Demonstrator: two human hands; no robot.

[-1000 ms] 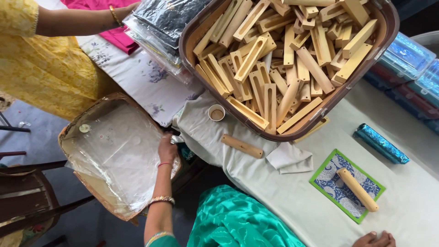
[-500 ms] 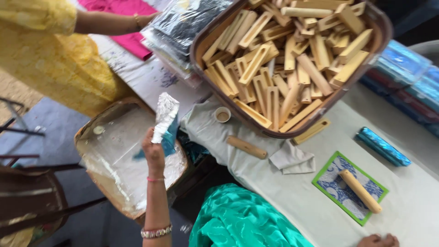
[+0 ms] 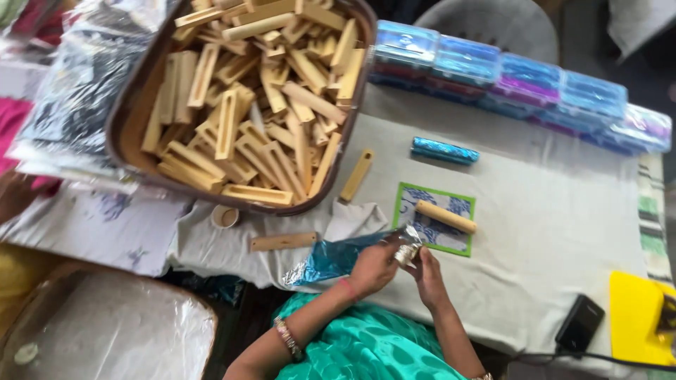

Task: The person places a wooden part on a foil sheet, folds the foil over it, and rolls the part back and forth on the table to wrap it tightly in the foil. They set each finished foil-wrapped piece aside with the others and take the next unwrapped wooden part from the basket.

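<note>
Both hands [image 3: 401, 264] pinch blue foil sheet [image 3: 331, 259] beside wooden roller [image 3: 445, 217].

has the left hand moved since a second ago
Yes. The left hand was down beside the lower tray off the table; now it is up at the table edge by the green mat, holding blue foil.

Blue foil sheet [image 3: 331, 259] now between both hands.

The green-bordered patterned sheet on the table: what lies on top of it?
A pale wooden stick lies across the patterned sheet. The foil piece held by both hands covers its lower left corner, so that part is hidden.
</note>
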